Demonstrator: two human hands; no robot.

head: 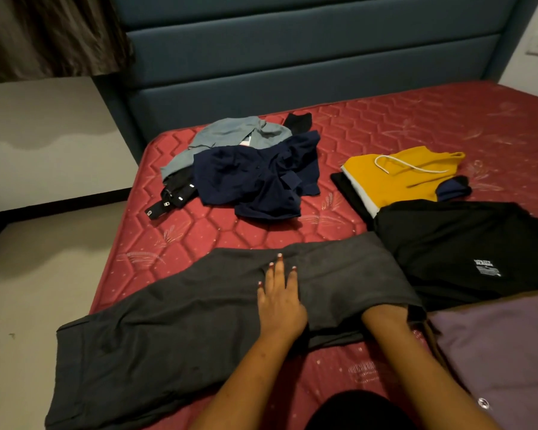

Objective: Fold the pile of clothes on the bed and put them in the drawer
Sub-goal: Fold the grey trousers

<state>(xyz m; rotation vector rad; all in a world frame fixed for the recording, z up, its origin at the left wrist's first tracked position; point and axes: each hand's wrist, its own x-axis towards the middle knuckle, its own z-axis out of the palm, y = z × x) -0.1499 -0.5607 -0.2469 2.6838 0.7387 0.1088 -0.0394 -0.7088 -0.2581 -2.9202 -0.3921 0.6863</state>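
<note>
The left hand (280, 299) lies flat, grip apart, pinning the trousers (168, 336) to the bed (230, 225), likely to set the fold. Beside it the right hand hides under the flap, so I cannot tell its grip. The pile (252, 169) lies well beyond.

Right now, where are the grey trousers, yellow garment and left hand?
grey trousers (168, 336), head view, flat leg.
yellow garment (395, 187), head view, its middle.
left hand (280, 301), head view, its back.

bare forearms; the left hand (280, 305) has pale painted nails on its fingers (279, 268).
</note>
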